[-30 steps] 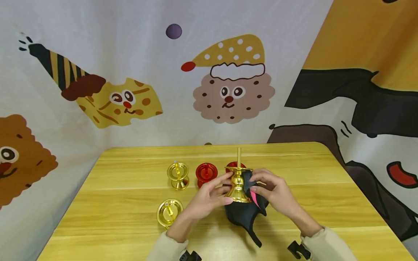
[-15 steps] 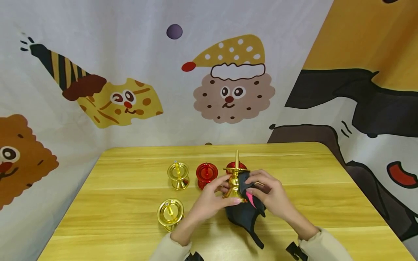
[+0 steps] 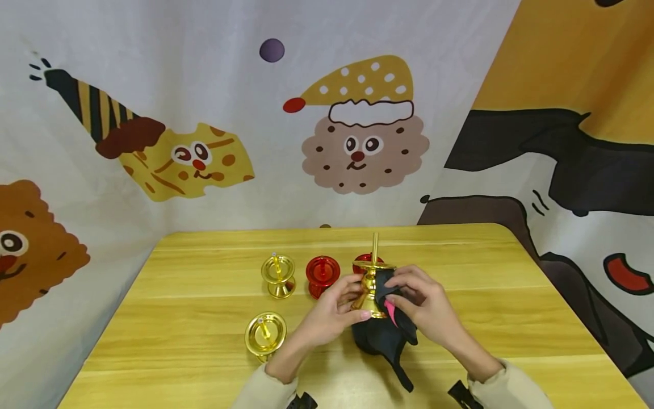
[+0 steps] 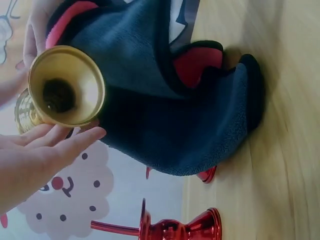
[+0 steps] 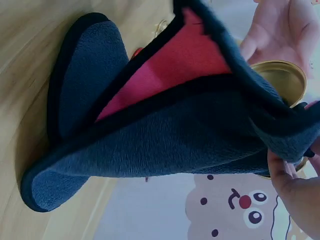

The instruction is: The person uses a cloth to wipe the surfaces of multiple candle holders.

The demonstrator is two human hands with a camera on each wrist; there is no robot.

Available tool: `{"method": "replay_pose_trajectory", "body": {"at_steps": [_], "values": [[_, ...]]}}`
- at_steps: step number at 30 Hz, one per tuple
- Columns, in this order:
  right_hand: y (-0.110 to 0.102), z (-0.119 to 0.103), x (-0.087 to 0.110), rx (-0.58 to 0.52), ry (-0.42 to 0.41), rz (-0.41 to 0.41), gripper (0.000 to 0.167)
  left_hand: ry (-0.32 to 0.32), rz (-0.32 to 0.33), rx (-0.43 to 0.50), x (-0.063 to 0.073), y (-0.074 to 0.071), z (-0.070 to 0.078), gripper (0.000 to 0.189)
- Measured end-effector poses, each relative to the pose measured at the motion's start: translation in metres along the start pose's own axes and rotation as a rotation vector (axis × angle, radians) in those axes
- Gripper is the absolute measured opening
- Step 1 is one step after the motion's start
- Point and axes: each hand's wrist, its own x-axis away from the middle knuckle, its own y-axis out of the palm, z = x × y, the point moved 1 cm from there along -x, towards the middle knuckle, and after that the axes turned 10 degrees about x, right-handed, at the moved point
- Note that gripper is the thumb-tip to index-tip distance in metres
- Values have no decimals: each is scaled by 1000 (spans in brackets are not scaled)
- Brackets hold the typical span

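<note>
My left hand (image 3: 327,315) holds a gold candle holder (image 3: 368,298) upright above the table, with the thumb near its flared foot. A tube rises from the holder's dish. In the left wrist view, the hollow underside of the candle holder (image 4: 91,87) faces the camera, above the fingers of my left hand (image 4: 42,160). My right hand (image 3: 429,298) pinches a dark cloth (image 3: 380,338) with a pink reverse side, its bunched part against the holder's stem. In the right wrist view, the cloth (image 5: 165,135) hangs in folds down to the table and hides part of the holder.
Two more gold candle holders (image 3: 278,275) (image 3: 265,335) stand to the left on the wooden table (image 3: 179,318). A red candle holder (image 3: 323,272) stands mid-table; another red one (image 3: 364,258) is partly hidden behind the held holder. A cartoon-printed curtain (image 3: 230,85) hangs behind.
The right hand has shifted slightly left, bringing the bunched cloth further over the gold candle holder's stem. The holder dipped left, then came back. The standing holders have not moved.
</note>
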Motion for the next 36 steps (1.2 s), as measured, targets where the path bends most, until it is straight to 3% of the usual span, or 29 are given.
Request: {"method": "replay_pose_trajectory", "body": {"at_steps": [5, 7, 11, 14, 16, 19, 24, 30, 36], "values": [[1, 1, 2, -27, -41, -14, 28, -5, 20, -49, 0, 0, -2, 63], [0, 5, 4, -78, -33, -45, 27, -8, 10, 12, 1, -1, -4, 62], [-3, 17, 7, -209, 37, -108, 25, -20, -74, 227, 2, -5, -5, 64], [-6, 21, 8, -233, 69, -134, 23, -35, -107, 285, 2, -5, -5, 79], [-6, 21, 8, -217, 71, -136, 22, -46, -104, 276, 2, -4, -4, 90], [-6, 21, 8, -198, 71, -129, 22, -42, -91, 189, 1, -4, -1, 100], [-5, 20, 9, -194, 19, -127, 24, -50, -48, 61, 1, -6, 4, 89], [-1, 20, 9, -226, -78, -170, 30, -87, 38, 58, 1, -8, 11, 62], [-6, 26, 9, -145, -75, -172, 30, -76, 116, 91, 4, -9, 8, 57]]}}
